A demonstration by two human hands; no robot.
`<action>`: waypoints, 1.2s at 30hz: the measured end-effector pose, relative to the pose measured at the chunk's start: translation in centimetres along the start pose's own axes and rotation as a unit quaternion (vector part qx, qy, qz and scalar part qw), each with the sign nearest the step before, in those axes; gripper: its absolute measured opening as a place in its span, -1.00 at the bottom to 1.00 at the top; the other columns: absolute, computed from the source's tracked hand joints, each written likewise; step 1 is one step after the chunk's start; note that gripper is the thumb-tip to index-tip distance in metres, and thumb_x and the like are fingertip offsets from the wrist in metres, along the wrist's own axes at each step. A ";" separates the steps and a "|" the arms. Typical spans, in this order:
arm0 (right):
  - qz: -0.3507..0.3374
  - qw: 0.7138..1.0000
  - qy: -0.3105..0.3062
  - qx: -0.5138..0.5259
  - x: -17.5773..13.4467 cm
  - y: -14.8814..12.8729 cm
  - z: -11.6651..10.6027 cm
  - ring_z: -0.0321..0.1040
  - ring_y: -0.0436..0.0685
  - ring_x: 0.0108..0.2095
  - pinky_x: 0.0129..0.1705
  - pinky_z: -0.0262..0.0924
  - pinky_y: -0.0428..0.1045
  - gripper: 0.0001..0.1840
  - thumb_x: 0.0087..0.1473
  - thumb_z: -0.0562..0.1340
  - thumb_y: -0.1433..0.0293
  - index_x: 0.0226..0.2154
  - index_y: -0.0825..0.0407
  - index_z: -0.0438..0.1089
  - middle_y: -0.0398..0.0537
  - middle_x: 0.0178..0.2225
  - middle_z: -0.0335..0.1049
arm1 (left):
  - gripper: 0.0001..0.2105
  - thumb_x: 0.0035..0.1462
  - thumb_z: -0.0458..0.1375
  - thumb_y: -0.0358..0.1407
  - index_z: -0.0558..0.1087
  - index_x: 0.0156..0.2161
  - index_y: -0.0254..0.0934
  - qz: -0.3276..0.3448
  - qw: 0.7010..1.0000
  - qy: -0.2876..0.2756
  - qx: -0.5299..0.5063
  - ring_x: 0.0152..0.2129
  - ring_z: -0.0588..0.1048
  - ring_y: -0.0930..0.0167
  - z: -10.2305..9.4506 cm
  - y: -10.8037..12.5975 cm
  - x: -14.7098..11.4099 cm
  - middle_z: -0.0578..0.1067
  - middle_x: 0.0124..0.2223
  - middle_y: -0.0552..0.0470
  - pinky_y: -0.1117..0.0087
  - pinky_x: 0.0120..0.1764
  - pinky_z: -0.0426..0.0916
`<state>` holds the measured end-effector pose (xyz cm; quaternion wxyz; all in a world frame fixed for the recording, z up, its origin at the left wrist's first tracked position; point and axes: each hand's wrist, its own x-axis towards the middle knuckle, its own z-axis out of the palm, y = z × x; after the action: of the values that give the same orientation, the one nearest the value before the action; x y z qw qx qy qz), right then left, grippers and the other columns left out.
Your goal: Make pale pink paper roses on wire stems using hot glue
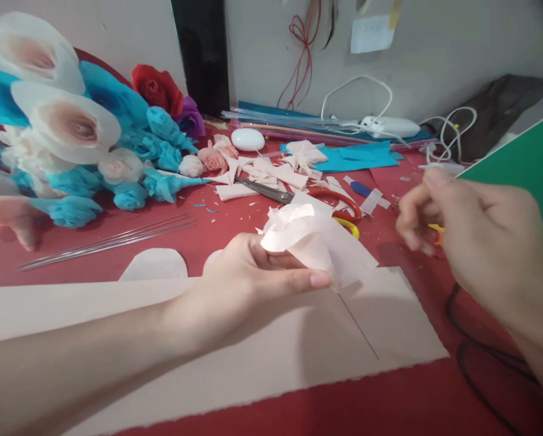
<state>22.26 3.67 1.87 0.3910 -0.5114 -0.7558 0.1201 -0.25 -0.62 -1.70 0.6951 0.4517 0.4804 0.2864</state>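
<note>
My left hand [253,269] is closed on a pale pink paper flower [314,233], with the thumb pressed against its base. A thin wire stem [359,327] runs down from the flower, over a long sheet of pale crepe paper [198,363]. To the right, my right hand [475,224] is raised off the table with its fingers curled together. A small whitish sliver [441,168] shows by its thumb; whether it is held I cannot make out. Just behind the flower lie scissors [271,191] with orange handles. Rounded pale paper petals [155,264] rest behind the sheet.
Blue, white, red and purple paper flowers [71,124] crowd the left. Several metal wires [108,242] lie before them. Paper scraps [275,172], a white oval case [247,140], blue crepe paper [353,157] and a power strip [391,126] lie toward the wall. A green board [525,163] leans at right.
</note>
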 end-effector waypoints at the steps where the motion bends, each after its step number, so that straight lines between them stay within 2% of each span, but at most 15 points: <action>1: 0.000 1.000 0.009 -0.023 -0.3 -0.5 0.1 0.08 -0.15 -0.73 -0.70 0.00 -0.21 -0.56 0.22 0.05 0.37 -0.67 0.07 0.23 -0.21 -0.75 0.14 | -0.75 -0.15 0.29 -0.11 0.60 -0.43 -0.26 -0.014 1.000 0.000 0.010 -0.40 0.55 0.22 0.0 0.2 0.0 0.60 -0.43 -0.01 0.37 -0.41 0.42; 3: -0.022 0.999 0.010 -0.029 -0.8 -1.2 0.3 0.24 -0.13 -0.63 -0.61 0.15 -0.23 -0.86 0.11 0.16 0.41 -0.46 0.04 0.37 -0.20 -0.58 0.34 | -0.73 -0.15 0.29 -0.09 0.60 -0.39 -0.26 -0.028 1.000 -0.005 0.005 -0.30 0.55 0.17 0.2 0.5 -0.1 0.61 -0.36 -0.04 0.34 -0.34 0.43; 4: -0.018 0.999 -0.005 -0.026 -1.0 -1.4 0.4 0.34 -0.09 -0.52 -0.52 0.24 -0.22 -0.88 0.05 0.19 0.44 -0.28 0.01 0.39 -0.18 -0.42 0.42 | -0.73 -0.15 0.29 -0.10 0.60 -0.38 -0.26 -0.023 1.000 -0.008 -0.014 -0.25 0.54 0.16 0.3 0.7 -0.1 0.61 -0.32 -0.05 0.33 -0.30 0.42; 5: -0.012 0.999 -0.031 -0.023 -1.2 -1.5 0.4 0.40 -0.04 -0.40 -0.43 0.30 -0.20 -0.71 0.01 0.20 0.45 -0.14 -0.03 0.36 -0.16 -0.27 0.43 | -0.74 -0.13 0.30 -0.12 0.60 -0.36 -0.26 -0.013 0.999 -0.015 -0.042 -0.22 0.53 0.16 0.4 0.8 -0.1 0.61 -0.29 -0.05 0.32 -0.26 0.42; 6: -0.003 0.998 -0.064 -0.024 -1.3 -1.6 0.4 0.41 0.00 -0.31 -0.36 0.33 -0.17 -0.65 0.00 0.19 0.45 -0.09 -0.06 0.34 -0.17 -0.18 0.42 | -0.76 -0.11 0.30 -0.15 0.60 -0.34 -0.26 -0.001 0.997 -0.025 -0.077 -0.19 0.52 0.17 0.6 0.8 -0.1 0.61 -0.25 -0.04 0.33 -0.22 0.41; 7: 0.013 0.994 -0.102 -0.028 -1.3 -1.8 0.3 0.42 0.02 -0.28 -0.33 0.34 -0.16 -0.69 0.02 0.17 0.43 -0.12 -0.08 0.38 -0.19 -0.18 0.43 | -0.79 -0.09 0.30 -0.19 0.59 -0.33 -0.26 0.010 0.993 -0.034 -0.115 -0.17 0.52 0.20 0.7 0.8 -0.1 0.61 -0.23 -0.03 0.34 -0.18 0.40; 9: 0.050 0.981 -0.188 -0.018 -1.4 -2.1 0.3 0.43 0.00 -0.33 -0.36 0.32 -0.17 -0.77 0.06 0.11 0.43 -0.28 -0.10 0.45 -0.24 -0.31 0.48 | -0.85 -0.06 0.30 -0.28 0.58 -0.33 -0.27 0.025 0.983 -0.045 -0.175 -0.18 0.52 0.26 0.9 0.7 0.0 0.60 -0.22 0.00 0.36 -0.13 0.38; 11: 0.074 0.964 -0.254 0.027 -1.5 -2.4 0.3 0.42 -0.04 -0.41 -0.45 0.29 -0.22 -0.74 0.05 0.08 0.47 -0.37 -0.09 0.47 -0.28 -0.40 0.48 | -0.91 -0.04 0.29 -0.35 0.57 -0.35 -0.28 0.043 0.973 -0.059 -0.220 -0.21 0.53 0.32 1.0 0.6 0.1 0.60 -0.24 0.02 0.38 -0.11 0.36; 13: 0.096 0.950 -0.287 0.074 -1.8 -2.8 0.4 0.41 -0.06 -0.45 -0.50 0.25 -0.24 -0.70 0.03 0.05 0.51 -0.40 -0.08 0.46 -0.30 -0.46 0.46 | -0.96 0.02 0.25 -0.42 0.55 -0.37 -0.30 0.068 0.961 -0.082 -0.256 -0.24 0.53 0.37 1.1 0.5 0.2 0.59 -0.28 0.03 0.39 -0.08 0.35; 17: 0.099 0.934 -0.326 0.110 -2.8 -3.4 1.0 0.38 -0.06 -0.41 -0.44 0.23 -0.21 -0.72 0.10 0.02 0.48 -0.43 -0.06 0.41 -0.30 -0.45 0.44 | -0.94 0.08 0.18 -0.47 0.51 -0.36 -0.35 0.093 0.941 -0.128 -0.299 -0.27 0.50 0.41 1.3 0.4 0.3 0.53 -0.36 0.04 0.39 -0.07 0.35; 22: 0.068 0.944 -0.303 0.109 -3.4 -4.0 1.7 0.34 -0.07 -0.45 -0.49 0.15 -0.20 -0.77 0.13 0.07 0.44 -0.47 0.00 0.38 -0.26 -0.51 0.40 | -0.89 0.09 0.18 -0.41 0.46 -0.45 -0.40 0.093 0.945 -0.128 -0.286 -0.35 0.45 0.44 1.4 0.3 0.1 0.43 -0.46 0.05 0.42 -0.14 0.35; 25: 0.077 0.945 -0.286 0.141 -3.7 -4.3 2.0 0.31 -0.12 -0.51 -0.49 0.14 -0.24 -0.72 0.17 0.07 0.41 -0.52 0.03 0.37 -0.26 -0.55 0.38 | -0.87 0.10 0.16 -0.39 0.48 -0.42 -0.43 0.095 0.951 -0.125 -0.268 -0.40 0.42 0.44 1.6 0.3 0.0 0.42 -0.47 0.02 0.39 -0.20 0.34; 29: 0.074 0.937 -0.279 0.194 -4.1 -4.5 2.3 0.27 -0.19 -0.55 -0.48 0.14 -0.33 -0.66 0.20 0.02 0.47 -0.53 0.06 0.37 -0.26 -0.58 0.36 | -0.81 0.14 0.11 -0.37 0.46 -0.43 -0.45 0.105 0.956 -0.129 -0.241 -0.42 0.42 0.40 1.8 0.6 -0.2 0.43 -0.48 -0.03 0.32 -0.18 0.31; 34: 0.092 0.921 -0.276 0.260 -4.3 -4.7 2.6 0.27 -0.19 -0.53 -0.44 0.18 -0.34 -0.68 0.20 -0.01 0.53 -0.47 0.07 0.38 -0.24 -0.53 0.41 | -0.82 0.07 0.18 -0.30 0.39 -0.48 -0.38 0.096 0.970 -0.076 -0.209 -0.47 0.42 0.36 1.9 0.9 -0.7 0.42 -0.48 -0.02 0.26 -0.28 0.32; 36: 0.101 0.915 -0.277 0.275 -4.3 -4.7 2.8 0.27 -0.19 -0.52 -0.43 0.20 -0.34 -0.68 0.20 0.00 0.53 -0.46 0.07 0.38 -0.24 -0.52 0.41 | -0.81 0.06 0.19 -0.29 0.38 -0.50 -0.37 0.094 0.971 -0.071 -0.208 -0.49 0.42 0.36 1.9 1.0 -0.8 0.41 -0.49 0.00 0.26 -0.28 0.33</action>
<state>17.84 -1.58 0.76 0.2768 -0.4036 -0.7152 0.4990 1.28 -1.54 -0.23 0.7760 0.3597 0.3148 0.4115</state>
